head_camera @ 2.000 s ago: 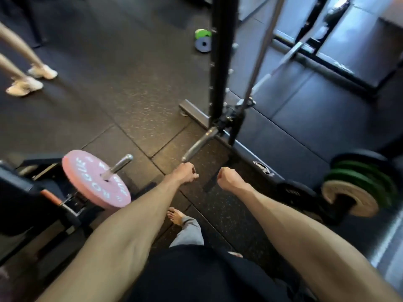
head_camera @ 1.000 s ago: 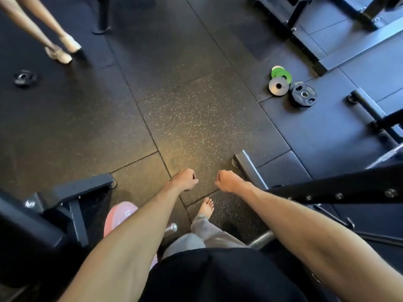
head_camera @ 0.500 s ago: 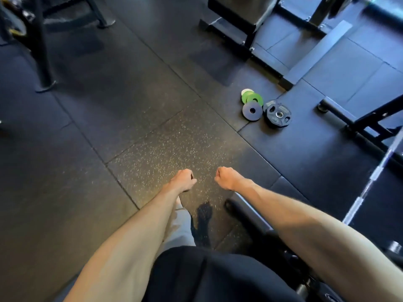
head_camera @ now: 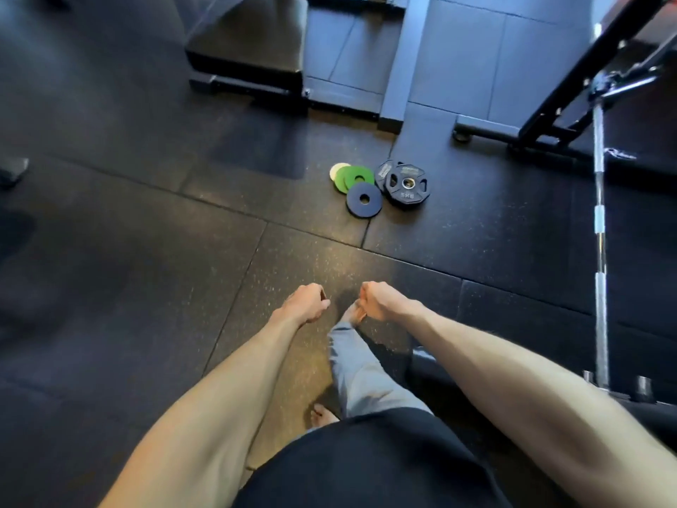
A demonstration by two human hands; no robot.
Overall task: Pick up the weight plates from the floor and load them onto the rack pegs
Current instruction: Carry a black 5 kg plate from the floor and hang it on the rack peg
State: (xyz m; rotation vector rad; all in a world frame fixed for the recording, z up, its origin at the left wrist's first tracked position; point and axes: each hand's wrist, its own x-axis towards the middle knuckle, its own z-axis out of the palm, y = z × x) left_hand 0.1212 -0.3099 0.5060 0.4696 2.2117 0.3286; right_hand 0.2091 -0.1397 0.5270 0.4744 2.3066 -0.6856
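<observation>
Rubber floor [head_camera: 146, 251] brings weight plates [head_camera: 364, 199] nearer, far center; left hand [head_camera: 306, 304], right hand [head_camera: 381, 300] curled, empty, pickup pending.

Rubber, painted metal and chrome on a gym floor.
The floor [head_camera: 146, 251] is matt black rubber tiling, grainy and flecked with pale specks. The black 5 kg plate [head_camera: 406, 196] looks rubber-coated, with a dull sheen round a bright metal hub; the blue plate [head_camera: 354, 206] and green plates [head_camera: 345, 178] are smooth and matt. The barbell [head_camera: 600, 251] is glossy chrome, the rack frame [head_camera: 571, 78] matt black painted metal, the trouser leg [head_camera: 362, 372] soft grey cloth.
</observation>
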